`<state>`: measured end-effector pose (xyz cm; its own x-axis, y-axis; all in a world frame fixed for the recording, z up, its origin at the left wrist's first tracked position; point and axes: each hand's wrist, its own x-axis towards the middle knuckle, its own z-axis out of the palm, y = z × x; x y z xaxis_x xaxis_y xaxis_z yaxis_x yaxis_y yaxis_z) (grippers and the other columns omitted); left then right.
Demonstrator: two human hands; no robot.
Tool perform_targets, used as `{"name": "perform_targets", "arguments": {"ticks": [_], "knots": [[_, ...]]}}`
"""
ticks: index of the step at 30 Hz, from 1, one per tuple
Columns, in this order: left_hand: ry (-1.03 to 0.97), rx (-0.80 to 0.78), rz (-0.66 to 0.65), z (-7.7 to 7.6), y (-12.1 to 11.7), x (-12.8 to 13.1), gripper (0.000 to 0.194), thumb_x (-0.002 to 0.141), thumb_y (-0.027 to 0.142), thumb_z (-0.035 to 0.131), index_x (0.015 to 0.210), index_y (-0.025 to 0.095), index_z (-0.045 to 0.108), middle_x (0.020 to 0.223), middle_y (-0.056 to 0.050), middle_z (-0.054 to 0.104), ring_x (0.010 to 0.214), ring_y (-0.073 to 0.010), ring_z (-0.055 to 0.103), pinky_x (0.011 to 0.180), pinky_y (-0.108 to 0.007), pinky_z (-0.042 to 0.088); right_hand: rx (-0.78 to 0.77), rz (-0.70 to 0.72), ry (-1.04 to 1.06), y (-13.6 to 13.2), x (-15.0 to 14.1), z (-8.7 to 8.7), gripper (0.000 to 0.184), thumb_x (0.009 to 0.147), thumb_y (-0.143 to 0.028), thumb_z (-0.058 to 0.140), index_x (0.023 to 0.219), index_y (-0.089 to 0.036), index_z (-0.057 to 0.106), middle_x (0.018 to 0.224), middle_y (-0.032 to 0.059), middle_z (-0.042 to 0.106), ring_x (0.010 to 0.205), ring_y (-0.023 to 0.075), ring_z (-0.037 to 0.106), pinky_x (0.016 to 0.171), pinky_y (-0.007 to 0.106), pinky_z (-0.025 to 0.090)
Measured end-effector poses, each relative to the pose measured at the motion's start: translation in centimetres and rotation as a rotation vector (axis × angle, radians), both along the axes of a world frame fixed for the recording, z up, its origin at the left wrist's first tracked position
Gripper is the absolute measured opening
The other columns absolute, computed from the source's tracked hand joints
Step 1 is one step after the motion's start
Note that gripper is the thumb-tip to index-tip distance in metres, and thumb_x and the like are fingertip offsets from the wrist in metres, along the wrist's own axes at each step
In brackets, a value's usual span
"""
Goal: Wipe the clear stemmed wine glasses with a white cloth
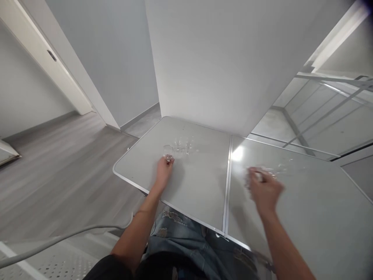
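My left hand pinches the lower part of a small clear glass on the left half of a folding table. Just past it stand more small clear glasses, faint against the pale top. Over the table's right half, my right hand is closed round another clear glass, which is blurred by motion and partly covered by the fingers. Behind that hand, further transparent glassware shows only as faint outlines, so its exact shape is unclear.
A metal-edged seam divides the tabletop. A white wall rises at its far edge, and a metal frame stands at the right. A grey cable crosses at lower left, above a perforated white surface.
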<state>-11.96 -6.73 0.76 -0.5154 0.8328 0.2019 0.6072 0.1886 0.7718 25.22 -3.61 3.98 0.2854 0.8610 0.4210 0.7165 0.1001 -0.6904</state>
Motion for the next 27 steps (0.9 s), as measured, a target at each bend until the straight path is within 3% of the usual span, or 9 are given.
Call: {"name": "perform_targets", "arguments": {"ticks": [3, 5, 9, 15, 27], "knots": [[0.023, -0.002, -0.041, -0.6, 0.8, -0.9, 0.018, 0.090, 0.026, 0.055, 0.096, 0.017, 0.069, 0.090, -0.007, 0.071, 0.080, -0.0182, 0.063, 0.077, -0.029, 0.047, -0.187, 0.325, 0.163, -0.4, -9.6, -1.5, 0.029, 0.084, -0.050, 0.059, 0.088, -0.026, 0.076, 0.090, 0.0061, 0.076, 0.083, 0.0251, 0.071, 0.083, 0.041, 0.055], [0.022, -0.005, -0.047, -1.0, 1.2, -1.2, 0.017, 0.090, 0.025, 0.056, 0.096, 0.017, 0.069, 0.093, -0.008, 0.072, 0.081, -0.0188, 0.064, 0.078, -0.029, 0.047, -0.235, 0.478, 0.181, -0.1, -14.4, -2.6, 0.029, 0.085, -0.046, 0.060, 0.087, -0.024, 0.078, 0.095, 0.0054, 0.077, 0.091, 0.0237, 0.071, 0.087, 0.036, 0.053], [0.012, -0.008, -0.077, -1.7, 1.8, -1.3, 0.016, 0.090, 0.022, 0.055, 0.096, 0.017, 0.069, 0.096, -0.009, 0.072, 0.083, -0.0189, 0.065, 0.079, -0.029, 0.047, -0.263, 0.566, 0.065, 1.1, -19.9, -3.8, 0.029, 0.088, -0.041, 0.058, 0.084, -0.021, 0.079, 0.096, 0.0054, 0.078, 0.088, 0.0209, 0.071, 0.084, 0.028, 0.050], [0.053, 0.008, -0.092, -2.2, 2.2, -1.3, 0.014, 0.089, 0.019, 0.056, 0.094, 0.015, 0.069, 0.094, -0.010, 0.070, 0.083, -0.0193, 0.065, 0.078, -0.029, 0.046, -0.333, 0.526, -0.065, 2.3, -22.3, -3.8, 0.026, 0.088, -0.039, 0.060, 0.087, -0.021, 0.080, 0.090, 0.0073, 0.078, 0.085, 0.0213, 0.071, 0.077, 0.025, 0.047], [0.103, -0.019, -0.086, -2.0, 2.7, -1.0, 0.014, 0.091, 0.021, 0.054, 0.093, 0.016, 0.067, 0.094, -0.010, 0.069, 0.085, -0.0203, 0.064, 0.080, -0.030, 0.046, -0.339, 0.485, -0.164, 2.4, -23.0, -3.9, 0.022, 0.088, -0.037, 0.061, 0.092, -0.023, 0.078, 0.092, 0.0072, 0.077, 0.084, 0.0224, 0.070, 0.068, 0.025, 0.043]]}}
